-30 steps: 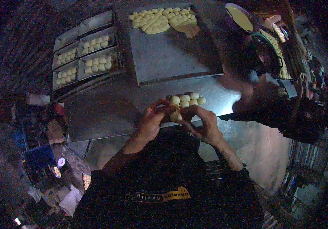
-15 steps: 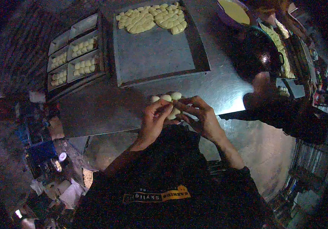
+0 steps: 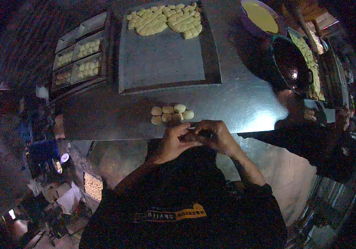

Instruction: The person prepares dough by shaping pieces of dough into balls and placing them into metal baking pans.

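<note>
A small cluster of pale dough balls sits in two rough rows on the metal table near its front edge. Just on the near side of it, my left hand and my right hand meet with fingers curled inward. The fingertips come together over the table edge, and whatever may be between them is hidden. My left fingers are closest to the nearest dough balls.
A large flat tray holds scored dough at its far end. To the left stand several loaf tins, some with dough balls. A bowl of yellow liquid and a dark pan are at right, beside another person's dark sleeve.
Both hands have drawn back toward me from the dough balls, which now lie uncovered on the table. The view has shifted slightly.
</note>
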Motion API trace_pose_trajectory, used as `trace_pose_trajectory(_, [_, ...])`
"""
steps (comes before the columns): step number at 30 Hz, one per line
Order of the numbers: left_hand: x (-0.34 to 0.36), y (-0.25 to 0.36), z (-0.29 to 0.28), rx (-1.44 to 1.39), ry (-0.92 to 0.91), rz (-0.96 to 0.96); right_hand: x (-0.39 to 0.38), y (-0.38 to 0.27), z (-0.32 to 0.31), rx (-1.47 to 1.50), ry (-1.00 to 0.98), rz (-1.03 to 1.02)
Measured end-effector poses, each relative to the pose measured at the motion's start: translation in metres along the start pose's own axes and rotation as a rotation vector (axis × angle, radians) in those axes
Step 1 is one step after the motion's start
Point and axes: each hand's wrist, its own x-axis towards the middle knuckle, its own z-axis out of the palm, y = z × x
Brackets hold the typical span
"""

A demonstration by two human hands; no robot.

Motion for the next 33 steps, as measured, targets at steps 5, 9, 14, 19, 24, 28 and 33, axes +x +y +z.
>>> trace_pose_trajectory(5, [0.003,-0.048,0.003,-0.625,0.101,-0.167,-0.002,-0.023,0.024,-0.131,0.323,0.196])
trace_pose_trajectory(9, [0.001,-0.119,-0.008,-0.870,0.373,-0.183,-0.028,0.048,0.041,-0.614,-0.019,-0.294])
trace_pose_trajectory(14, [0.034,-0.075,-0.009,0.117,0.393,-0.087,0.028,0.059,0.014,-0.241,-0.144,0.240])
trace_pose_trajectory(19, [0.049,-0.065,-0.036,0.422,0.361,0.017,0.076,0.115,-0.019,-0.319,-0.049,-0.061])
trace_pose_trajectory(24, [0.034,-0.045,-0.073,0.306,0.459,0.114,0.076,0.123,-0.003,-0.521,-0.112,-0.172])
trace_pose_trajectory(28, [0.026,-0.050,-0.104,0.665,0.322,0.102,0.078,0.153,-0.008,-0.551,-0.153,-0.076])
trace_pose_trajectory(33, [0.023,-0.100,-0.105,1.104,0.186,0.044,0.095,0.089,0.002,-1.002,-0.229,-0.152])
